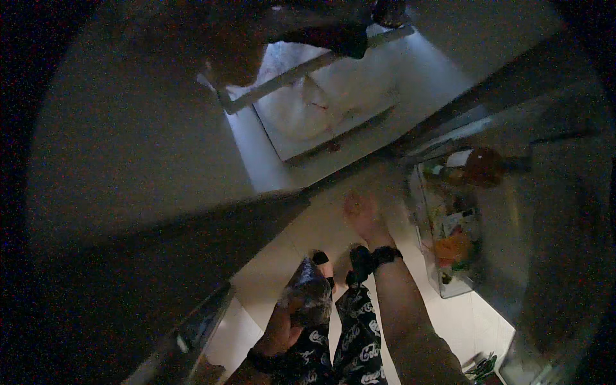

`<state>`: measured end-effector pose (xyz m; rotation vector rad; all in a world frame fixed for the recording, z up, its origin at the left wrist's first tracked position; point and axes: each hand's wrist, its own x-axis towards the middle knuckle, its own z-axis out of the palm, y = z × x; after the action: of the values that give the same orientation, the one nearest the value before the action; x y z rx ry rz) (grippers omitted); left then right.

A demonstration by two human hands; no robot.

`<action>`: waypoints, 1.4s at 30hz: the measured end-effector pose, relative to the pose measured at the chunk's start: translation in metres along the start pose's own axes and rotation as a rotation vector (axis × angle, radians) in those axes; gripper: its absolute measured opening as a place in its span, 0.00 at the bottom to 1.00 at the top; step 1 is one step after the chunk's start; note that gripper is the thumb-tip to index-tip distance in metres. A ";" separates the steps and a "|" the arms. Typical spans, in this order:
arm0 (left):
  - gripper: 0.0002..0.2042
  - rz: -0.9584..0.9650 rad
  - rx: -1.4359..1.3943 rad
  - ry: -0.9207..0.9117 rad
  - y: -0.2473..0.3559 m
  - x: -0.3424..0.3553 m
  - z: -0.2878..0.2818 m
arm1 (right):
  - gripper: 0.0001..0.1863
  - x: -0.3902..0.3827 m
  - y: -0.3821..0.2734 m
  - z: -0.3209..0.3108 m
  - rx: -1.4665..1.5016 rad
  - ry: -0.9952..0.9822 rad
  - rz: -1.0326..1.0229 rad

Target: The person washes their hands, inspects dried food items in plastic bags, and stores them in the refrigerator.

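Low in the middle, my left hand (286, 327) is closed around a crinkled clear plastic bag (308, 292); what it contains, if anything, I cannot make out. My right hand (362, 212) reaches forward over the floor, between the open fridge (269, 170) and its door. It is dim and smeared, so its fingers do not show clearly. No held thing can be seen at it. On the right, nearest to that hand, a clear door bin (443, 285) carries an orange packet (454, 249) and other small items.
A reddish-brown bottle (484, 167) with a white label lies across the view in the upper door bin. Far ahead, a lit pale compartment (372, 80) has a light-edged shelf (289, 78) with dark shapes above. Pale floor (263, 282) surrounds my feet; a green plant-like thing (482, 367) sits lower right.
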<state>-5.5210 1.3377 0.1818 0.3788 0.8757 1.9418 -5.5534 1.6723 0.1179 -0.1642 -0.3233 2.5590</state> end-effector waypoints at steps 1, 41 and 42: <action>0.21 -0.040 -0.072 0.026 -0.009 -0.002 -0.005 | 0.18 0.013 -0.016 -0.010 -0.007 -0.006 0.025; 0.29 0.306 1.097 -0.177 -0.061 -0.041 -0.056 | 0.23 0.068 -0.064 0.169 -0.936 -0.563 -1.038; 0.28 0.312 1.112 -0.185 -0.059 -0.039 -0.057 | 0.23 0.069 -0.068 0.170 -0.940 -0.561 -1.042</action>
<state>-5.4965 1.2980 0.1040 1.3720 1.7930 1.4587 -5.6075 1.7318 0.2960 0.3201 -1.3769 1.2258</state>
